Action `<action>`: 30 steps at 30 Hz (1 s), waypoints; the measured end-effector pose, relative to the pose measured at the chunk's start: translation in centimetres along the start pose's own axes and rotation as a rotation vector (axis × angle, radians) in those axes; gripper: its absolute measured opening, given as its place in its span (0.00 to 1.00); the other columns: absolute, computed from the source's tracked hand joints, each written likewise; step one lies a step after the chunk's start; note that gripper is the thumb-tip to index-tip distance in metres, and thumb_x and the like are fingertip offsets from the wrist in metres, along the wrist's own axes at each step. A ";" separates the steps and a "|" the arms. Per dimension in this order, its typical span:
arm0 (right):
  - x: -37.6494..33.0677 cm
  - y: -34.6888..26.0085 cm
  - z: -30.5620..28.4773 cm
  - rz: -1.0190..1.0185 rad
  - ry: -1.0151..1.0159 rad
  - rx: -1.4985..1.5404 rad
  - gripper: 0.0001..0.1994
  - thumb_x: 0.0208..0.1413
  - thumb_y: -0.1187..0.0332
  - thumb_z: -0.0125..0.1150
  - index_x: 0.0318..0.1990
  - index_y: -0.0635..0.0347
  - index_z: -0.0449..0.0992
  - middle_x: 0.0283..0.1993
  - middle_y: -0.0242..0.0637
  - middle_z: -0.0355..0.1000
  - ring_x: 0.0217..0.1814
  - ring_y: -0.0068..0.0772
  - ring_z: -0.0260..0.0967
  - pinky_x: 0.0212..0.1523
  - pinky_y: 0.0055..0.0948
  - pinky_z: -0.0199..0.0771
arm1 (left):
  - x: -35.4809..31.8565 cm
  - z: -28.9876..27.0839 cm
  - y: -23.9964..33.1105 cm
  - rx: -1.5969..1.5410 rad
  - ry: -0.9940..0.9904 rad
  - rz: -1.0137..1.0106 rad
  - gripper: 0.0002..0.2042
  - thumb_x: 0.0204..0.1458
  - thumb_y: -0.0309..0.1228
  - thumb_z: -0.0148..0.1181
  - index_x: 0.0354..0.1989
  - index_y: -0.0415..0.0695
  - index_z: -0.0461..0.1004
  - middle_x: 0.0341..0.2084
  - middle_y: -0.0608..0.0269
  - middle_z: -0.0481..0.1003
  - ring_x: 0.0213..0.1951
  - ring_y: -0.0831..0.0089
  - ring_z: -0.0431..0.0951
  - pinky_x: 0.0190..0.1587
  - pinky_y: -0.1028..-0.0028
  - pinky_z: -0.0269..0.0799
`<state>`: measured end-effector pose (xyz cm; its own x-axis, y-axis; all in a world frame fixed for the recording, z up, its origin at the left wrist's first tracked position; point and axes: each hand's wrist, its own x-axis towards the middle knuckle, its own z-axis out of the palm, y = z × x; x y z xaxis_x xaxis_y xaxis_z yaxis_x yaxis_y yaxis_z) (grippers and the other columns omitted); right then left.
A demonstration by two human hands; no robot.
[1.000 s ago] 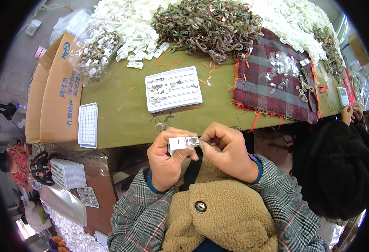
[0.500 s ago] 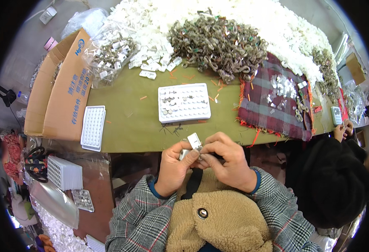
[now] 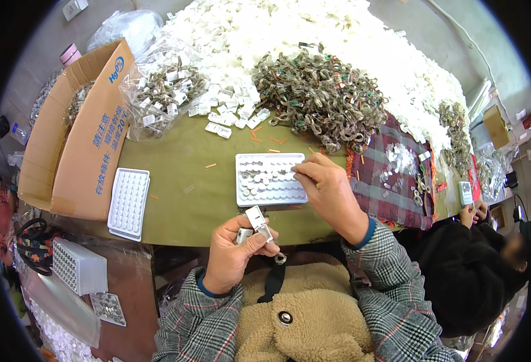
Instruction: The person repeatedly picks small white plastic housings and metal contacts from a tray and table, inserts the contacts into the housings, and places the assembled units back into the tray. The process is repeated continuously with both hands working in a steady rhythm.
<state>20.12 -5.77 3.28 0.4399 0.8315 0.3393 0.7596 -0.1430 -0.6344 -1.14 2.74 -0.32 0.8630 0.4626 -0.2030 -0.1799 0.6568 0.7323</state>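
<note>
My left hand (image 3: 232, 254) is closed around a small white plastic case (image 3: 255, 218), with a second pale piece beside it under the fingers. A small loop of cable (image 3: 280, 258) dangles below that hand. Farther up, my right hand (image 3: 336, 196) reaches over the right side of a white dimpled tray (image 3: 303, 194), thumb and fingertips pinched together. Whatever is between those fingertips is too small to make out. Small round silvery pieces (image 3: 252, 187) sit in the tray's left and upper dimples.
Left of the tray lie another dimpled tray (image 3: 129, 202) and a tall cardboard box (image 3: 90, 139). A bag of white cases (image 3: 167, 99), a heap of grey cables (image 3: 319, 96) and a white pile stand behind. A plaid cloth (image 3: 392, 175) and another person (image 3: 464, 265) are at right.
My right hand has left the case and moved up and right to the tray. My left hand has shifted slightly left and lower, keeping the white case. The whole view has tilted a little.
</note>
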 end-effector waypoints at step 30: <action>1.9 -1.1 2.5 -0.164 -0.148 -0.004 0.08 0.51 0.82 0.62 0.39 0.66 0.77 0.38 0.44 0.72 0.36 0.46 0.74 0.37 0.33 0.76 | 1.4 -2.0 -0.5 -0.268 0.032 -0.021 0.12 0.60 0.26 0.59 0.50 0.36 0.71 0.38 0.50 0.78 0.32 0.73 0.81 0.40 0.69 0.84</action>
<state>18.94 -2.68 2.85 0.2356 0.9134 0.3319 0.8174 -0.0016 -0.5761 -0.77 4.20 -2.28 0.8535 0.4629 -0.2395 -0.2844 0.7987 0.5302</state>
